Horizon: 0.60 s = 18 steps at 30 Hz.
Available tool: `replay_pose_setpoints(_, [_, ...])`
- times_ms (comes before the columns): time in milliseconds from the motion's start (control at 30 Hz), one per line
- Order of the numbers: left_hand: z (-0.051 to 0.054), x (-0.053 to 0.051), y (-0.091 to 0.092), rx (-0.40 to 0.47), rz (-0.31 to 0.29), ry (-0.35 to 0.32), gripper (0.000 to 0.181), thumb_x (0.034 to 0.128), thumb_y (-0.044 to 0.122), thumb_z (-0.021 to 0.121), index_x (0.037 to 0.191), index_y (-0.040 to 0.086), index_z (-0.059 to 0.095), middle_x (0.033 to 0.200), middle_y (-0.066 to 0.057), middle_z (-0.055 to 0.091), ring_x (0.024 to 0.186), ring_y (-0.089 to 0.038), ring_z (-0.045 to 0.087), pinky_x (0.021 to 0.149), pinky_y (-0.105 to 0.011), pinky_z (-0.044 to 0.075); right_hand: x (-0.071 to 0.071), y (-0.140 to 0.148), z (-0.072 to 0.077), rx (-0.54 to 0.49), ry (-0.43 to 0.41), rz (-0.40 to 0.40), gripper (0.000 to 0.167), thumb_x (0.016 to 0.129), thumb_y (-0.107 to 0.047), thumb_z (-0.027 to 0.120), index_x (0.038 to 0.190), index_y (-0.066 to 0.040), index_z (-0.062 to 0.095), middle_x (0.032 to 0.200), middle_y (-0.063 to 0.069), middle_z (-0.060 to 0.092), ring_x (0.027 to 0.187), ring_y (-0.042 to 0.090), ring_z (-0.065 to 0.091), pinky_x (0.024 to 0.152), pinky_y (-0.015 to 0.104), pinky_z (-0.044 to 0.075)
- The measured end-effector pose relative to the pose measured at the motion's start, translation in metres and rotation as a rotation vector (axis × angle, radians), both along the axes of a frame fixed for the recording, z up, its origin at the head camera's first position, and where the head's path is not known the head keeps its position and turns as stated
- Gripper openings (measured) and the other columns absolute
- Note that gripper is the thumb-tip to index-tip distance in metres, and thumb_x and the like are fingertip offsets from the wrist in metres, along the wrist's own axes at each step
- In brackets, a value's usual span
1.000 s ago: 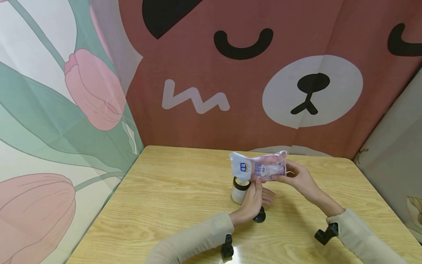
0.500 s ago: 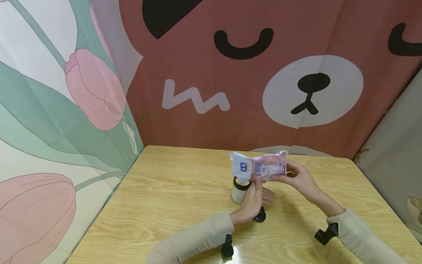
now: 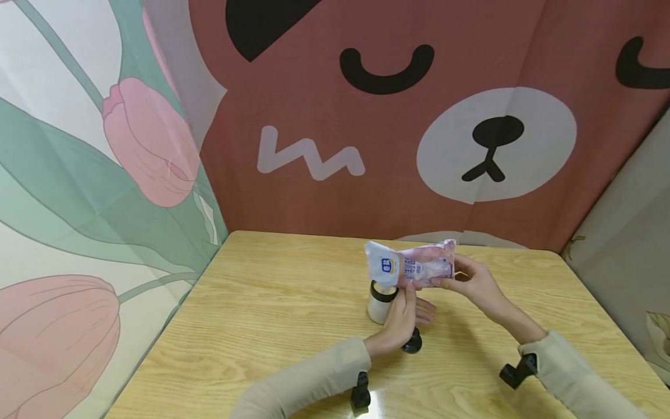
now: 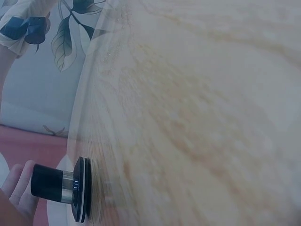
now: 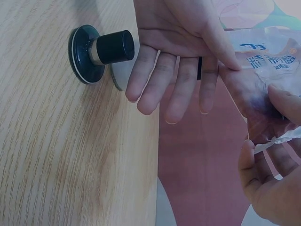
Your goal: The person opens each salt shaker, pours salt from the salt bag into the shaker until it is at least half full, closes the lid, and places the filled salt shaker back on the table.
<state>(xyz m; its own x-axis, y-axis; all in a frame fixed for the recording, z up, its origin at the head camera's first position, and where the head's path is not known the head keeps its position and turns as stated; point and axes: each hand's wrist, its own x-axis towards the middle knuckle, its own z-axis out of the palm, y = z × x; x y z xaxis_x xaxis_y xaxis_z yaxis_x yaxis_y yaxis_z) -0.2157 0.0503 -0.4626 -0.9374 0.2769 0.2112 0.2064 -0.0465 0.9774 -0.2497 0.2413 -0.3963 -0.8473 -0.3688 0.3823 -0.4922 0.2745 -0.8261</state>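
A pink and white plastic bag of salt point(image 3: 419, 265) lies almost level in the air, its printed side showing. My right hand point(image 3: 473, 285) pinches its right end between thumb and fingers. Under the bag, my left hand point(image 3: 403, 317) has its fingers stretched out, and its thumb touches the lower edge, as the right wrist view shows. A white jar point(image 3: 378, 308) with a black rim stands upright below the bag's left end, partly covered by the bag and left hand. Beside the left wrist, a black lid point(image 5: 84, 54) with a metal-collared knob rests on the table.
The wooden table point(image 3: 272, 302) reaches back to a red cloth point(image 3: 314, 203) printed with a bear face. A flowered cloth point(image 3: 78, 233) hangs on the left side. Each sleeve carries a black wrist camera, one at the left cuff point(image 3: 342, 364), one at the right cuff point(image 3: 549, 349).
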Motion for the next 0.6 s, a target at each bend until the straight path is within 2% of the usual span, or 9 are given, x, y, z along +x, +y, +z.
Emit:
replay_pose_setpoints(167, [0.0006, 0.0002, 0.0000, -0.004, 0.005, -0.001, 0.047, 0.1101, 0.040, 0.013, 0.126, 0.005, 0.040, 0.097, -0.016, 0.071, 0.081, -0.030, 0.072, 0.069, -0.034, 0.060, -0.0002, 0.0000, 0.0002, 0.005, -0.004, -0.003, 0.040, 0.092, -0.006, 0.072, 0.129, -0.002, 0.059, 0.101, 0.002, 0.068, 0.089, 0.013, 0.063, 0.073, 0.026, 0.055])
replay_pose_setpoints(367, [0.0006, 0.0002, -0.0001, -0.011, 0.004, 0.006, 0.050, 0.1102, 0.039, 0.012, 0.127, 0.001, 0.040, 0.098, -0.017, 0.071, 0.081, -0.031, 0.072, 0.070, -0.035, 0.060, -0.0008, 0.0003, 0.0001, 0.013, 0.001, -0.007, 0.038, 0.092, -0.006, 0.072, 0.128, -0.002, 0.060, 0.101, 0.002, 0.068, 0.088, 0.014, 0.063, 0.072, 0.026, 0.055])
replay_pose_setpoints(600, [0.0004, 0.0000, 0.0008, 0.000, 0.003, 0.004, 0.046, 0.1102, 0.039, 0.013, 0.126, 0.005, 0.040, 0.098, -0.018, 0.071, 0.081, -0.032, 0.072, 0.070, -0.037, 0.060, -0.0004, 0.0015, 0.0007, 0.017, 0.002, 0.009, 0.038, 0.092, -0.005, 0.071, 0.128, -0.002, 0.059, 0.100, 0.003, 0.068, 0.083, 0.015, 0.062, 0.069, 0.028, 0.055])
